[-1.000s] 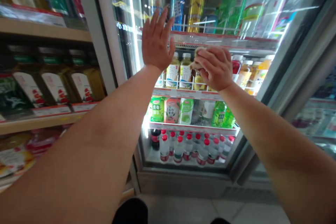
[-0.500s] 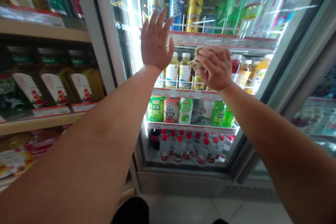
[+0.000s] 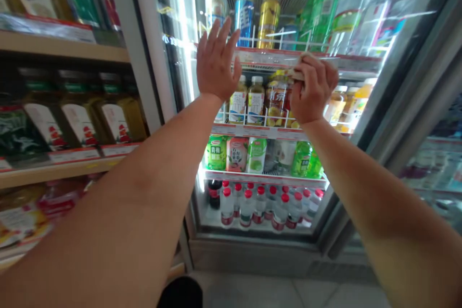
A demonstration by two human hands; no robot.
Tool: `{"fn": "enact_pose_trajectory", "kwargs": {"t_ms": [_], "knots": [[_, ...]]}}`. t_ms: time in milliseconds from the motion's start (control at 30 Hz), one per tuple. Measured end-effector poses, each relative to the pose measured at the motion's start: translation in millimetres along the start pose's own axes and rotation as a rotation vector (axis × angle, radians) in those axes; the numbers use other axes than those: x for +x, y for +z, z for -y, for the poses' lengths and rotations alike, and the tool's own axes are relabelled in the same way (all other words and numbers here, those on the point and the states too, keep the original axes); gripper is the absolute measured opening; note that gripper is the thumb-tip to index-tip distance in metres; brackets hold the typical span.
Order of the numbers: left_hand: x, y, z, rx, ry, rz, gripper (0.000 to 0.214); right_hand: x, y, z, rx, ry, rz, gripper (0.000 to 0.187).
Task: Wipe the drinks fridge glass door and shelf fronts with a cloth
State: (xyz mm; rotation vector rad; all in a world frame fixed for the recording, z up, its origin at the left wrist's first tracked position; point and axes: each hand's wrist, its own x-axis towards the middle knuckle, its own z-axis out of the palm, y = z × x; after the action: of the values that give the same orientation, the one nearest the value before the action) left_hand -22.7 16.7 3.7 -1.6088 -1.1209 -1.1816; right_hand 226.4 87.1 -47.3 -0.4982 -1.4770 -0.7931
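Note:
Fingers spread, my left hand (image 3: 218, 67) rests flat against what looks like the glass door of a drinks fridge, in front of the upper shelf's left end. My right hand (image 3: 313, 89) is closed round a crumpled beige cloth (image 3: 297, 75) at the glass, right of the left hand. Part of the cloth is hidden by the fingers. Behind the hands stand a blue can (image 3: 244, 17), a gold can (image 3: 268, 21) and pale-labelled bottles (image 3: 256, 101).
At left is a shelf (image 3: 65, 48) with oil bottles (image 3: 74, 113). Green bottles (image 3: 325, 9) stand on the fridge's upper shelf, and red-capped water bottles (image 3: 247, 209) at its bottom. The grey door frame (image 3: 364, 154) runs down the right, above a tiled floor (image 3: 252, 284).
My right hand has moved to the right with the cloth, uncovering a brown-and-yellow bottle behind the glass. My left hand stays in place on the glass; the view has shifted slightly.

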Motion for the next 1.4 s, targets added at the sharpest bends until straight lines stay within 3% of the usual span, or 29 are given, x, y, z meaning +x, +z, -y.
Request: {"fn": "enact_pose_trajectory", "kwargs": {"t_ms": [200, 433, 567, 667, 767, 867, 1000, 1100, 1233, 1400], "knots": [[0.8, 2.4, 2.2, 0.009, -0.012, -0.005, 0.068, -2.8, -14.3, 11.3, 0.024, -0.348, 0.326, 0.041], [3.5, 12.2, 8.9, 0.067, 0.006, -0.031, 0.065, -1.3, -15.7, 14.7, 0.01, -0.404, 0.35, 0.04], [1.8, 12.2, 7.3, 0.077, 0.001, -0.041, 0.062, -31.0, -20.9, 19.8, 0.046, -0.452, 0.347, 0.028], [2.5, 14.4, 8.7, 0.097, 0.002, -0.037, 0.063, -61.9, -34.6, 14.6, 0.11, -0.629, 0.482, 0.019], [4.5, 16.4, 10.4, 0.119, -0.01, -0.015, 0.067, -74.1, -52.1, -2.1, 0.161, -0.731, 0.482, 0.018], [5.5, 15.7, 9.6, 0.086, -0.028, 0.033, 0.073, -61.3, -66.7, -24.6, 0.134, -0.65, 0.393, 0.024], [3.4, 10.2, 4.7, 0.054, -0.035, 0.028, 0.07, -30.8, -73.5, -52.9, 0.041, -0.342, 0.222, 0.033], [1.2, 4.3, 0.3, 0.028, -0.046, 0.033, 0.068, -14.6, -68.5, -65.4, 0.068, -0.197, 0.05, 0.036], [0.1, -0.8, -3.7, 0.012, -0.075, 0.02, 0.066, -3.5, -52.4, -63.4, 0.109, -0.119, -0.06, 0.039], [-1.2, -5.6, -6.7, 0.057, -0.069, -0.001, 0.065, 0.0, -29.5, -39.3, 0.113, -0.04, -0.223, 0.031]]}}
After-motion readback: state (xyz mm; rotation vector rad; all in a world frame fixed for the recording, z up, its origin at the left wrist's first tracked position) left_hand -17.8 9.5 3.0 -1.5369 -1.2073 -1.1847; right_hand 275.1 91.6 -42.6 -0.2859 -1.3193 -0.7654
